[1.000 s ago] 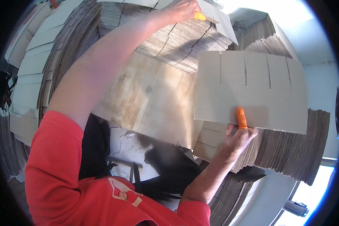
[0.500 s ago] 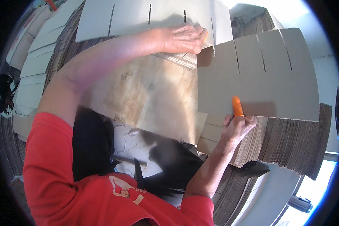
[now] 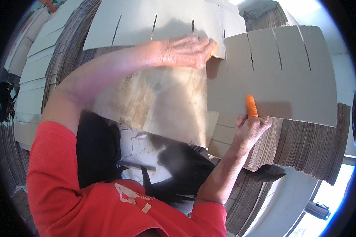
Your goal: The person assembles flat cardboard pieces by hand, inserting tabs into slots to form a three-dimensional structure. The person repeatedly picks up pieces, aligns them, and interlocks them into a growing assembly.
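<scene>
My left hand (image 3: 188,51) is closed at the near edge of a pale slotted cardboard sheet (image 3: 172,23), at the far side of the work area. Its fingertips are partly hidden, and a bit of orange finger cover shows on one. On the right, my right hand (image 3: 253,128) grips the near edge of a grey slotted cardboard sheet (image 3: 281,83). Its thumb, in an orange finger cover (image 3: 251,105), lies on top, while the other fingers are underneath or curled. This grey sheet's left edge meets the pale sheet near my left fingertips.
A stained wooden board (image 3: 146,102) lies in front of me. Tall cardboard stacks (image 3: 310,148) stand under and beyond the grey sheet. More slotted sheets (image 3: 37,83) are piled along the left. Below the board are my dark-clothed legs (image 3: 97,152).
My left hand has come slightly nearer to me, and the pale sheet's near edge has shifted the same way. The grey sheet and right hand have barely moved.
</scene>
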`<state>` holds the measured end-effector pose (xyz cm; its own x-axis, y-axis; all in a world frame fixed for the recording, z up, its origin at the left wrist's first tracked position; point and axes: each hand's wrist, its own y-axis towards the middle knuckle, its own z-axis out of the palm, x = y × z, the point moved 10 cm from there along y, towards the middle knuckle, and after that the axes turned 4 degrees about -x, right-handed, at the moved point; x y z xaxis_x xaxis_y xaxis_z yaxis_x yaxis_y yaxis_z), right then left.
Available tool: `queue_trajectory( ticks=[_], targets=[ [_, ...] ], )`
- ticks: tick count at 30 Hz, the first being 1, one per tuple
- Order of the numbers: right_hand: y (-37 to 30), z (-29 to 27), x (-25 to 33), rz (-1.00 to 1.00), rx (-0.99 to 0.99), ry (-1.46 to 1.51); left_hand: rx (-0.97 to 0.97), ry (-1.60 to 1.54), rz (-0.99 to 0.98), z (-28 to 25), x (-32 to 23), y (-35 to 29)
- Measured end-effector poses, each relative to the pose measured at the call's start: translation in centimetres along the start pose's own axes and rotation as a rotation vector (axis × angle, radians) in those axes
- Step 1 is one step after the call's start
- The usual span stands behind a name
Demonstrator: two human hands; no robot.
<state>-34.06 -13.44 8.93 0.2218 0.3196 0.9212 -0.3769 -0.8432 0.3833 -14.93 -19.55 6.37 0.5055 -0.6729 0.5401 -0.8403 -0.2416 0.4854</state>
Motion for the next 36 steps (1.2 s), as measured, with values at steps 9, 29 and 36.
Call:
queue_trajectory(
  ticks=[9, 29, 36],
  targets=[
    [-0.8, 0.0, -1.7, 0.063, -0.047, -0.050, 0.076, -0.446, -0.033, -2.7, -7.9, -0.9],
    [-2.6, 1.8, -3.2, 0.237, -0.088, -0.039, -0.052, -0.750, -0.522, -3.8, 0.2, 0.0],
    [-3.0, 2.4, -3.8, 0.241, -0.010, -0.160, 0.283, -0.498, -0.934, 7.2, 16.9, -2.8]
  ],
)
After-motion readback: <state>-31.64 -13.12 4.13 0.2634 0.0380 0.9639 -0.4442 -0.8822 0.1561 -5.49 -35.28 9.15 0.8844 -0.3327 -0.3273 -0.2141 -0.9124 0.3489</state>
